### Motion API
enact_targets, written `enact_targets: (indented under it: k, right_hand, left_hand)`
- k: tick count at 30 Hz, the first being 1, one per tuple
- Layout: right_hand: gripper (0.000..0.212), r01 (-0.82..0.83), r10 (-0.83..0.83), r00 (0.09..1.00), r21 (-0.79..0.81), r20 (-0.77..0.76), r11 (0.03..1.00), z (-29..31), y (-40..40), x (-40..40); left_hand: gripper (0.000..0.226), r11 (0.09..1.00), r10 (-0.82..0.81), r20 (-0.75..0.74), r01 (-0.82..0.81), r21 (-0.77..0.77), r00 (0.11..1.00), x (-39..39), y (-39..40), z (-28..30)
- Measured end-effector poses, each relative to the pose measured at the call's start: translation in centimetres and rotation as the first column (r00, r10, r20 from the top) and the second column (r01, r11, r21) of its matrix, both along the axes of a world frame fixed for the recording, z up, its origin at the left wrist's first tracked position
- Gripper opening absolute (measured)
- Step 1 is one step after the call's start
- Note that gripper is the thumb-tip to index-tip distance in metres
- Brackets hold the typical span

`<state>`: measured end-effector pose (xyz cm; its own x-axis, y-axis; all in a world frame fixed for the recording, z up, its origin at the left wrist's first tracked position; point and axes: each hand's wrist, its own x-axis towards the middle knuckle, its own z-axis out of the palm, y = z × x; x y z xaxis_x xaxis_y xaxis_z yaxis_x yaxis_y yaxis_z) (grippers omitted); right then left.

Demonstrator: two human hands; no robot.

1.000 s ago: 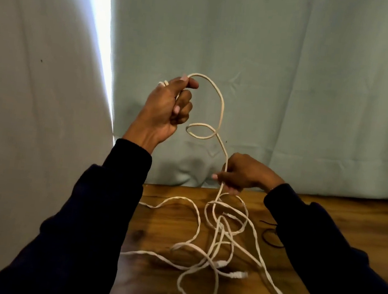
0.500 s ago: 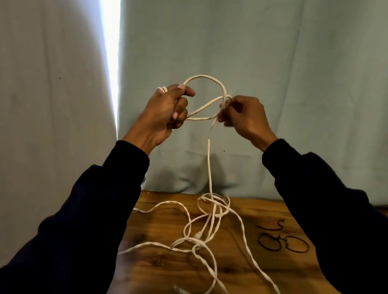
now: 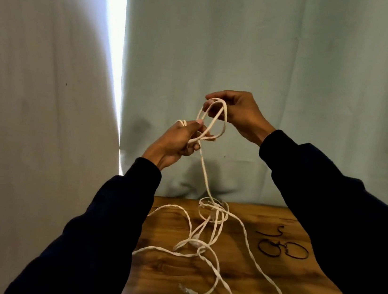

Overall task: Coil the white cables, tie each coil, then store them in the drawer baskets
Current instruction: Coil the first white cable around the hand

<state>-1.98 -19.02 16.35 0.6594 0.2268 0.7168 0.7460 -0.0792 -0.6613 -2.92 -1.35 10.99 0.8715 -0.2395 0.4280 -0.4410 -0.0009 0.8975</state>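
White cable point(image 3: 205, 173) loops between both hands — left hand point(image 3: 178, 142) fingers grip strands, right hand point(image 3: 236, 110) pinches the loop's top — slack tangled on the tabletop point(image 3: 269, 280).

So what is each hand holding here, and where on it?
Both grip the white cable: left hand the gathered loops at their base, right hand pinching the top of the upper loop.
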Motion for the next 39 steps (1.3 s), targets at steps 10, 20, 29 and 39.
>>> enact_targets:
  k: [10, 20, 29, 39]
  right_hand:
    - [0.03, -0.206, -0.162, 0.883, -0.674, -0.441, 0.71, -7.0, -2.8, -0.1]
    - [0.024, -0.067, 0.003, 0.984, -0.354, -0.177, 0.933, -6.5, -3.7, 0.2]
    - [0.021, 0.099, -0.097, 0.989, -0.015, 0.115, 0.995, -5.5, -2.5, 0.8]
    - [0.027, -0.099, 0.119, 0.984, 0.151, -0.134, 0.984, -4.9, -2.6, 0.3]
  left_hand:
    - [0.033, 0.949, -0.017, 0.065, 0.037, -0.312, 0.998, 1.8, -0.1, 1.7]
    - [0.03, 0.906, 0.14, 0.079, -0.096, -0.413, 0.987, 2.8, 1.4, 1.3]
    - [0.036, 0.961, -0.086, -0.042, 0.072, -0.265, 0.995, 2.6, 0.6, -1.8]
    - [0.029, 0.931, -0.207, -0.14, 0.151, -0.332, 0.968, 2.5, -2.5, -5.1]
